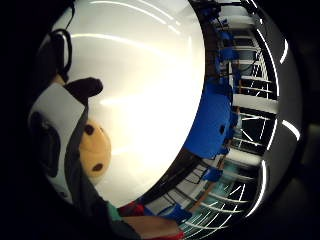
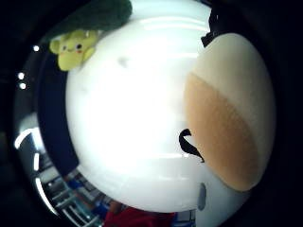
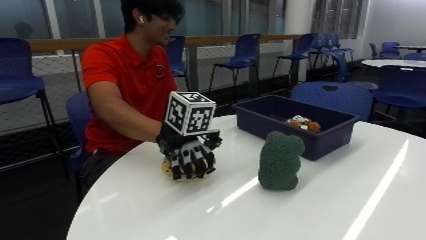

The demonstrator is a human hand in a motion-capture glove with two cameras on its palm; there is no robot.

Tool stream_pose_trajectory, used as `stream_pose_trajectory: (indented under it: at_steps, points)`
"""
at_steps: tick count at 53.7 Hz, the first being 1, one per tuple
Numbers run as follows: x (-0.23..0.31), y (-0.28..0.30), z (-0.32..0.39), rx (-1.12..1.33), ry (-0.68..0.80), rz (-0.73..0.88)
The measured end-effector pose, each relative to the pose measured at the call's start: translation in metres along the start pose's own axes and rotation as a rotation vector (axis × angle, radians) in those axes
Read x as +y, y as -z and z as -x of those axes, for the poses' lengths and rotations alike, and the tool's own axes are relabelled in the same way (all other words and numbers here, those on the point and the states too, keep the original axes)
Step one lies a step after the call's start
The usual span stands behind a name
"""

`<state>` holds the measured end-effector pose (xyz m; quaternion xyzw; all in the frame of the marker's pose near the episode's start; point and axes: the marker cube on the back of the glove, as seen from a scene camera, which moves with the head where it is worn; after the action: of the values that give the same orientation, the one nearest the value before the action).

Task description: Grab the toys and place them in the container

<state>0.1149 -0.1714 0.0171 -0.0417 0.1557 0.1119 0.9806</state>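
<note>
A person's gloved right hand (image 3: 190,159) rests on a tan, dark-spotted plush toy (image 3: 168,169) on the white surface (image 3: 319,210), its grip curled down over the toy — the plush fills the thumb-side palm view. To the right a green plush toy (image 3: 279,161) stands upright, its yellow face turned away from the outside camera. Beyond it sits the dark blue container (image 3: 299,122), small toys (image 3: 301,123) inside.

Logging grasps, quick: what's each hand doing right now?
Right hand: fingers curled down over a tan plush toy on the table, grip closed on it.
Other hand: not visible, cannot be told.
</note>
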Motion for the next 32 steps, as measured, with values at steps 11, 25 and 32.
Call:
stream_pose_trajectory:
  at_steps: [11,25,32]
  points:
    - [0.03,0.025,-0.017,-0.142,0.009,0.011]
    - [0.037,0.088,-0.007,-0.141,0.026,-0.04]
    - [0.028,0.132,0.028,-0.17,0.058,-0.083]
